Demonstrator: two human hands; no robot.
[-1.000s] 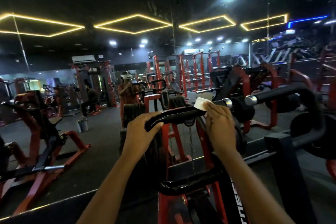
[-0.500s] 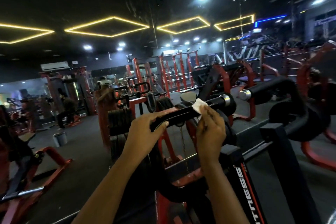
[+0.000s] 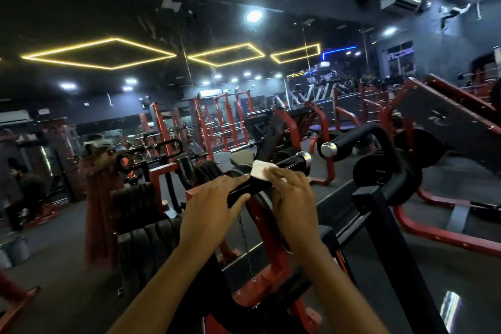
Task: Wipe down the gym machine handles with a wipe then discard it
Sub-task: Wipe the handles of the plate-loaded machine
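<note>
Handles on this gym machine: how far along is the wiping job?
Done: hard to tell; neither handle looks visibly cleaner. In hand: the right hand holds the white wipe against the near handle, which the left hand grips. Left: the far handle, touched by neither hand, probably needs wiping, and the wipe is not yet discarded.

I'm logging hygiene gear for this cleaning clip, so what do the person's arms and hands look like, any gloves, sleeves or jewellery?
No gloves: the left hand and the right hand are bare. Both forearms are bare too, with no sleeve in view. No watch, bracelet or ring shows, though the light is dim.
</note>
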